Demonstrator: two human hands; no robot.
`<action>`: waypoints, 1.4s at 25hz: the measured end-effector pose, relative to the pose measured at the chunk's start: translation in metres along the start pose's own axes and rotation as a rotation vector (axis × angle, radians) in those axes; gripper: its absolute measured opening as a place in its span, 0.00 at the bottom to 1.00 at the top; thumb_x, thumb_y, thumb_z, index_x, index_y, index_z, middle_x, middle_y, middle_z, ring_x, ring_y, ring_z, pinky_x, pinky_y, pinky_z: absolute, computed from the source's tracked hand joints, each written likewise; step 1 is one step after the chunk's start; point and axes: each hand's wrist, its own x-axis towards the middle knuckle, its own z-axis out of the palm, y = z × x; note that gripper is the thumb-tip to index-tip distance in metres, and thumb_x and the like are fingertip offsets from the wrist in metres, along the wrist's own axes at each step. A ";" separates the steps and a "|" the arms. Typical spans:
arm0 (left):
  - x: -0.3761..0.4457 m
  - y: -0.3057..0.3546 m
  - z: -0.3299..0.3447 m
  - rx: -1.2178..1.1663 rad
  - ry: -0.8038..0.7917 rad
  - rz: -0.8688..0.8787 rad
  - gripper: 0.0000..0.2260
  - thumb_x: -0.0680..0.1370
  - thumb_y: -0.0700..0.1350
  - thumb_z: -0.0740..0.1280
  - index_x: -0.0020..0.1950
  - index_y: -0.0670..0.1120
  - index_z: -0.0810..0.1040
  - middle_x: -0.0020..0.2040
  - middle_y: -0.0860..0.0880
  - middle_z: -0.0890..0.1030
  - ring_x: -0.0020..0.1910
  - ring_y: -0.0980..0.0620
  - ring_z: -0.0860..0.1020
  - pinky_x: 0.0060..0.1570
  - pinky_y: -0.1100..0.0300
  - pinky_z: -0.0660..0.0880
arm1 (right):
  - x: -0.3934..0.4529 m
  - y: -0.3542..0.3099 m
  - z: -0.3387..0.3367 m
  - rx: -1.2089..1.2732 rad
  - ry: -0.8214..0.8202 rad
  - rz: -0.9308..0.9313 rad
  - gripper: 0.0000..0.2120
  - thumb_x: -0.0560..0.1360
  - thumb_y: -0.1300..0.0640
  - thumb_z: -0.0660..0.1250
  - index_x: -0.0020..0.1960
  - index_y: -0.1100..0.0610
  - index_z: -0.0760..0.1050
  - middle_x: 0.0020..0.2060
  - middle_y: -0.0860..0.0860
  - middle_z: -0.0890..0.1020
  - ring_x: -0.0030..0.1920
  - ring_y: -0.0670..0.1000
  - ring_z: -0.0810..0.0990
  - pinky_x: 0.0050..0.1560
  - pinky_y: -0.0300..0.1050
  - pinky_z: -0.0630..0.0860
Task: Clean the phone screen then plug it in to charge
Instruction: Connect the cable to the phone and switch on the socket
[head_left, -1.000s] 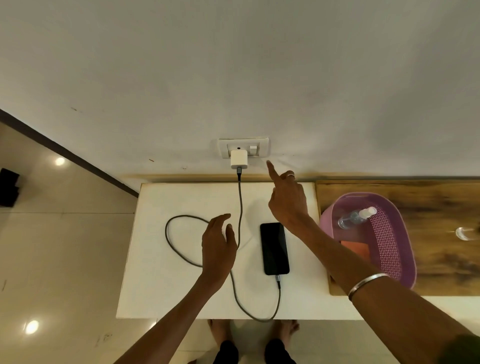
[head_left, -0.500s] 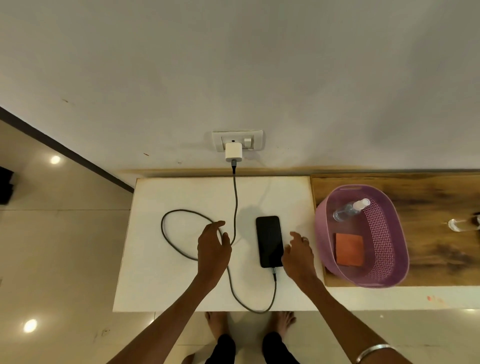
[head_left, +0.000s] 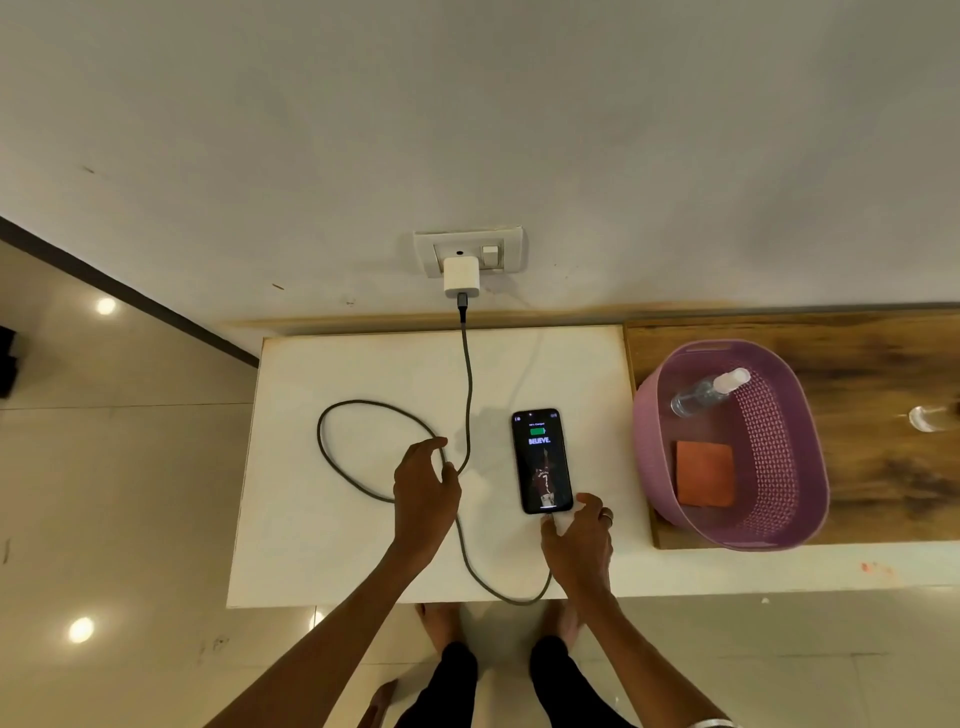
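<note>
1. The phone (head_left: 542, 461) lay face up on the white bench (head_left: 363, 545), its screen lit with a green battery mark, the cable (head_left: 469, 384) plugged into its near end.
2. My right hand (head_left: 576, 538) rested at that near end, thumb and fingertips (head_left: 586, 500) touching the phone's lower edge by the plug; whether my grip pinched the connector or only touched it, I could not tell.
3. My left hand (head_left: 423, 491) hovered over the cable's loop with fingers relaxed and spread, the grip wide and holding nothing.
4. The cable ran up from the bench to the white charger (head_left: 461, 275), which sat in the wall socket (head_left: 467, 249) with a switch (head_left: 490, 255) beside it.
5. A spray bottle (head_left: 709, 391) and an orange cloth (head_left: 705, 479) lay in the purple basket (head_left: 810, 467) on the wooden top to the right, well apart from the phone.
6. By my reading, the charging step was in hand and all but done: the battery mark suggested power was reaching the phone.
7. The next move, as I judged it, called only for lifting both hands away gently, without dragging the cable or nudging the plug loose.
</note>
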 end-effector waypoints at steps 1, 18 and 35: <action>-0.001 0.000 0.002 0.004 0.000 -0.001 0.16 0.79 0.34 0.66 0.66 0.41 0.78 0.64 0.44 0.80 0.64 0.45 0.77 0.66 0.49 0.74 | -0.001 0.000 0.001 0.007 0.012 -0.001 0.26 0.71 0.58 0.73 0.64 0.58 0.64 0.60 0.60 0.72 0.56 0.60 0.77 0.55 0.54 0.78; 0.012 0.022 0.011 -0.126 -0.058 0.042 0.17 0.78 0.40 0.71 0.67 0.44 0.77 0.60 0.49 0.83 0.58 0.51 0.80 0.56 0.65 0.73 | 0.004 0.013 0.011 0.028 0.063 -0.022 0.26 0.70 0.59 0.74 0.61 0.53 0.64 0.55 0.55 0.79 0.47 0.47 0.74 0.48 0.51 0.79; -0.004 0.002 -0.002 -0.152 -0.053 0.097 0.08 0.81 0.44 0.67 0.46 0.48 0.85 0.30 0.55 0.79 0.31 0.60 0.78 0.35 0.73 0.71 | -0.006 0.024 0.021 0.056 0.091 0.030 0.31 0.68 0.58 0.76 0.62 0.48 0.61 0.50 0.52 0.79 0.41 0.47 0.76 0.43 0.44 0.77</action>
